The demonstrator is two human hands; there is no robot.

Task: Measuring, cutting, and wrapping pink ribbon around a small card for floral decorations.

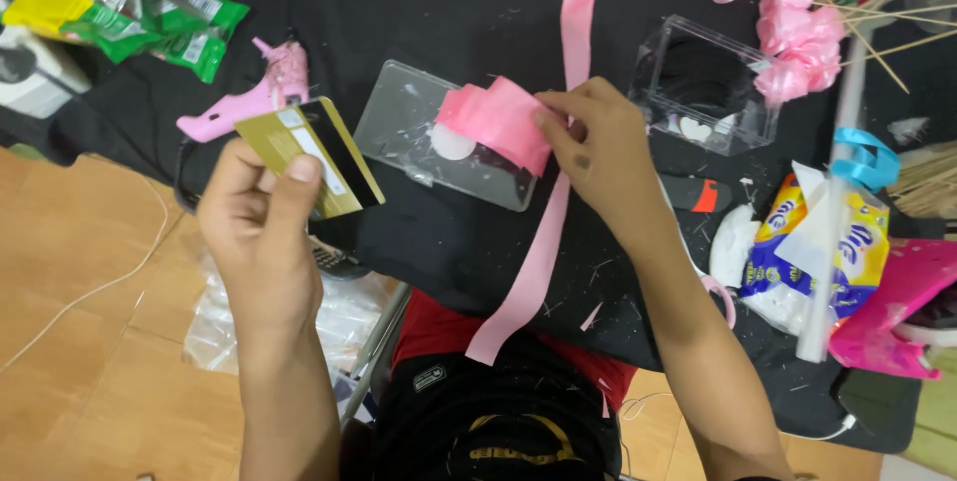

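Observation:
My left hand holds a gold card with a dark stripe, raised above the front left edge of the black table. My right hand pinches a loop of wide pink ribbon resting on a clear plastic lid. The long pink ribbon strip runs from the table's far edge under my right hand and hangs over the front edge.
A pink glue gun lies left of the lid. A clear plastic box and pink ribbon roses on sticks sit at the right. Green and yellow packets lie at the back left; a tissue pack and pink bag at right.

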